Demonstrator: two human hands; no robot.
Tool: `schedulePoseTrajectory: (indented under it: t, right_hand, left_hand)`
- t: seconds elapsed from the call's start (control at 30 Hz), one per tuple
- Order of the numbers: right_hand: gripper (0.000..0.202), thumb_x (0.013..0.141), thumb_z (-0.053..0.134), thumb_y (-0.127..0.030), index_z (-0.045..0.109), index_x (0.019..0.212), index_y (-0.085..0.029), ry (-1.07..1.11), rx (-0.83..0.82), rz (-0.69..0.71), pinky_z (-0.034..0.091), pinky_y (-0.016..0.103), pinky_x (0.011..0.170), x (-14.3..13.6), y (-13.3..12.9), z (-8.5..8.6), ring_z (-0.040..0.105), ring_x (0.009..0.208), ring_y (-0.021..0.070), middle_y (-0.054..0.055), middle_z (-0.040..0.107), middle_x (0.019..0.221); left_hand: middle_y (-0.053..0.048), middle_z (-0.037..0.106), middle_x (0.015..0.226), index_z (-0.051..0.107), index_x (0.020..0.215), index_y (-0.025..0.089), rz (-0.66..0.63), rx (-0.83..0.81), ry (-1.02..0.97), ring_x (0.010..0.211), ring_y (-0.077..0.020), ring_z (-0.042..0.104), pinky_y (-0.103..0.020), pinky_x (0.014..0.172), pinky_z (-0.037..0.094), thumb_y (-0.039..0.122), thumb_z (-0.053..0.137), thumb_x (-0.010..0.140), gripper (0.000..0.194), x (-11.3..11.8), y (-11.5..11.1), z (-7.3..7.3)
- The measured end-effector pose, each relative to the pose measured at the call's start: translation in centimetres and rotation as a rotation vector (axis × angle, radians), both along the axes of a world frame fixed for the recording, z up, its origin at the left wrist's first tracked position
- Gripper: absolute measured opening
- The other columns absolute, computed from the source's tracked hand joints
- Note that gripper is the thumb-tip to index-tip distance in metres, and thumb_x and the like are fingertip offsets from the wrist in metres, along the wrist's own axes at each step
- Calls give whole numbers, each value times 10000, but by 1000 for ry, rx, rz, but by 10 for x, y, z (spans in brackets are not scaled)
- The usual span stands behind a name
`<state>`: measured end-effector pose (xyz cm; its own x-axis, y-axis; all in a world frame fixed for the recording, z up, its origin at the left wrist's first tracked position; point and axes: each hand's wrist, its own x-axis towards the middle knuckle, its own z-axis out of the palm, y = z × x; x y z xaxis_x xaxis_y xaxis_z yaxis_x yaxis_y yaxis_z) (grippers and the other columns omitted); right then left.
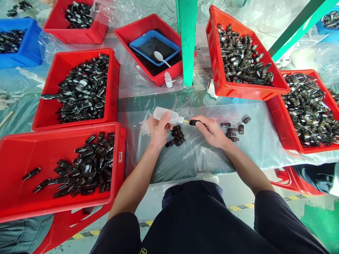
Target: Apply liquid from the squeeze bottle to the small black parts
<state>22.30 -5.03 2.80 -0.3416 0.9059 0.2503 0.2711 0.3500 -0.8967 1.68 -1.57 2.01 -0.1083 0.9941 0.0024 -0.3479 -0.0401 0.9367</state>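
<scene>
The bottle [160, 112] is gripped between thumb and fingers of the left hand [158, 132], its nozzle [186, 121] pointed at the part [194, 122]. The part is pinched by the right hand [211, 132] above the sheet [201, 158], between two loose groups [177, 133].

White bottle [160, 113]: partly covered by left hand [158, 132]
Black piece [193, 122]: one end hidden under right hand [213, 133]
Yellow nozzle [185, 121]: too small to tell if touching piece
Vial label [168, 83], upper centre: unreadable
Bin sticker [120, 157], left side: too small to read
Blue bin [35, 44], upper left: cut by left edge
Shirt emblem [143, 251]: clipped at bottom
</scene>
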Motion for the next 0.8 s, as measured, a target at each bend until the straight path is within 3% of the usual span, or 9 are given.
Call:
schedulePoseTrajectory:
  t: [0.3,0.6,0.8]
  right_hand:
    - [487,1092,438,-604,702,1130,-197,69,-52,19,514,342,900,0,0,0,637,944,198,80,726,1067]
    - [602,999,514,-757,697,1121,-196,249,-255,-18,402,281,612,-7,1,-10,446,682,135,3,524,809]
    - [636,965,539,-794,701,1115,-198,290,-286,-31,360,271,554,-10,1,-10,382,633,120,-18,455,756]
  left_hand:
    - [-1,635,623,706,767,157,1,15,5,455,-71,502,-216,419,349,612,914,644,515,-1,0,2]
    - [24,604,588,689,760,172,47,52,11,445,-65,479,-223,434,340,637,898,667,518,8,-6,6]
    - [29,592,573,690,772,175,58,41,-10,445,-71,476,-227,438,343,632,901,667,514,10,-7,8]
